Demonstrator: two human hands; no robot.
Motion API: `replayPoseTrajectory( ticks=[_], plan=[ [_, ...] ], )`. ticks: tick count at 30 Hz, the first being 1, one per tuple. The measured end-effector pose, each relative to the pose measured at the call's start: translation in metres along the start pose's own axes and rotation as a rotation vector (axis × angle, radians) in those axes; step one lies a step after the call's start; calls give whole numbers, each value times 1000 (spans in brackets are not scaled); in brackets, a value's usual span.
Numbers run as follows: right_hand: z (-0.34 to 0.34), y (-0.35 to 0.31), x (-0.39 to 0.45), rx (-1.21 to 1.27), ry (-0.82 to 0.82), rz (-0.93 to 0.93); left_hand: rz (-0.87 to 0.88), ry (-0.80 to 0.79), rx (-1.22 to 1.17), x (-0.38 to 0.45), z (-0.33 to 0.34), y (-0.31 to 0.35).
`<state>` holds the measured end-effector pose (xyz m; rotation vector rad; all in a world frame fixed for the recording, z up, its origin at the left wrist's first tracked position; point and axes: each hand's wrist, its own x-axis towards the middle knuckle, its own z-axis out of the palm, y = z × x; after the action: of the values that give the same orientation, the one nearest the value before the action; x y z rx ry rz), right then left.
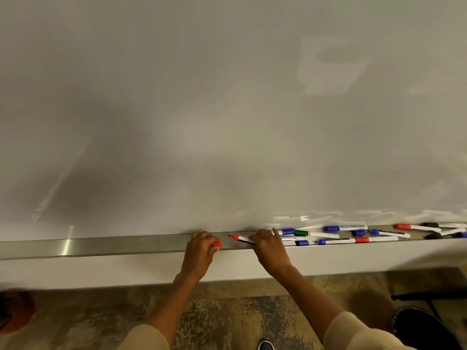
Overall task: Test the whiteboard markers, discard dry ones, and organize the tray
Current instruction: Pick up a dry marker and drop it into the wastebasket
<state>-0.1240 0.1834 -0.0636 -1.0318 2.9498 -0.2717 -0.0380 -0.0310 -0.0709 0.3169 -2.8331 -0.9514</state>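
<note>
A long metal tray runs under the whiteboard. My left hand grips a red cap at the tray's front edge. My right hand holds an uncapped red marker whose tip points left, low over the tray. To the right of my hands, several markers lie jumbled in the tray: blue ones, a green one, red ones and black ones.
The tray's left half holds nothing. A dark round bin stands on the patterned carpet at the lower right, beside a black bar. An orange-brown object sits at the left edge. A shoe tip shows at the bottom.
</note>
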Motion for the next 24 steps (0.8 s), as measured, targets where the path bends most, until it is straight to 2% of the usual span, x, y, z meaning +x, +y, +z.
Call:
replayPoseTrajectory(
  ticks=[4, 9, 18, 24],
  plan=[
    [-22, 3, -6, 199, 168, 4, 39, 20, -185, -1, -9, 10],
    [-69, 7, -21, 369, 293, 59, 46, 45, -347, 0, -19, 39],
    [-167, 2, -35, 507, 585, 60, 337, 144, -496, 20, -58, 132],
    [-227, -7, -36, 721, 707, 123, 437, 166, -608, 34, -88, 189]
  ],
)
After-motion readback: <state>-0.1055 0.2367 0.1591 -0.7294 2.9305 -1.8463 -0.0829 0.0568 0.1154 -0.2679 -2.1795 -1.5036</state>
